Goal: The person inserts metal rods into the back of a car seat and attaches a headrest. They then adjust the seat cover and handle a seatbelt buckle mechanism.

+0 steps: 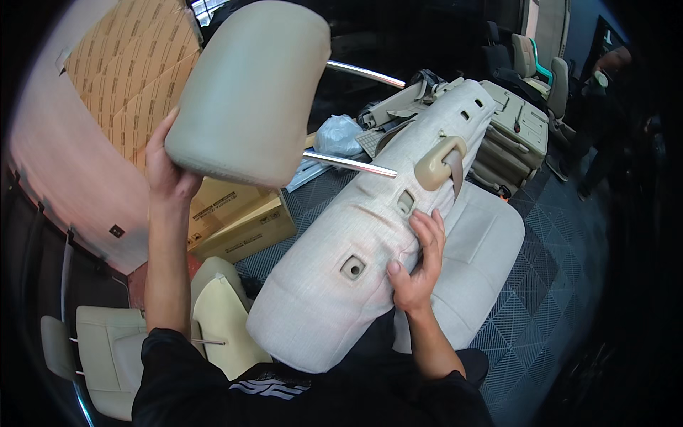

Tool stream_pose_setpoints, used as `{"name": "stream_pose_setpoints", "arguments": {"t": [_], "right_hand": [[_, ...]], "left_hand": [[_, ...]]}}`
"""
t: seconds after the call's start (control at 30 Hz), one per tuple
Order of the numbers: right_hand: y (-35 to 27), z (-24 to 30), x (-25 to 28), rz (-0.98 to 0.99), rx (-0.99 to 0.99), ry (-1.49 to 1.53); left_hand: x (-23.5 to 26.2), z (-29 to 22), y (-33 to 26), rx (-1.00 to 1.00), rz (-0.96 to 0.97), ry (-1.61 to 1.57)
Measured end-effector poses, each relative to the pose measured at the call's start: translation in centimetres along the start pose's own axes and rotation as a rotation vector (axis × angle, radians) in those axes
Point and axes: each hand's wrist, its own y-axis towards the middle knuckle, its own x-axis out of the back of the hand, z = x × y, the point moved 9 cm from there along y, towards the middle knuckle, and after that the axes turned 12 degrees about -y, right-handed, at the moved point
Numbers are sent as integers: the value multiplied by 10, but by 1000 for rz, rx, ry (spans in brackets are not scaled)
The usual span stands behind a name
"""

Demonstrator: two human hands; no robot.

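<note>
Raised at the upper left, a beige headrest (249, 99) is gripped along its lower left side by my left hand (169, 160). Its two bare metal posts (352, 165) point right, apart from the seat back. Below lies a long seat back (320, 299) in light grey fabric, running from lower left to upper right. On its upper edge are a square post socket (353, 268), another socket (405, 202) and a beige seat belt guide (434, 165) with a strap. My right hand (421, 267) rests on the seat back beside the second socket, thumb and fingers spread.
A grey seat cushion (462, 256) lies right of the seat back on patterned floor tiles (526, 327). Cardboard boxes (242, 220) and a beige seat (110, 356) are at left. Folded seats (512, 128) stand behind; a person (597, 135) is at far right.
</note>
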Motion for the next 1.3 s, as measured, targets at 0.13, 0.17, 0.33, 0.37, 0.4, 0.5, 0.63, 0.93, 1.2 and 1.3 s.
{"name": "stream_pose_setpoints", "arguments": {"t": [0.13,0.17,0.33,0.37,0.4,0.5,0.63,0.93,1.2,1.3], "right_hand": [[-5,-29,18,-21,-156,305],[0,-29,23,0,-233,357],[24,-33,27,225,-396,449],[28,-35,24,256,-430,491],[33,-35,23,251,-374,525],[35,-21,18,249,-159,425],[18,-2,4,124,52,63],[39,-4,-7,126,-17,4],[56,-20,-26,196,-9,101],[64,-29,-25,288,4,329]], "left_hand": [[-35,18,64,-63,-28,72],[-44,26,78,-24,29,78],[-89,77,150,38,43,159],[-106,90,156,30,58,167],[-117,104,170,115,180,134],[-137,144,191,271,321,62],[-178,212,193,267,85,47],[-185,254,233,215,17,13],[-142,281,280,181,51,42],[-123,276,293,69,-67,153]]}}
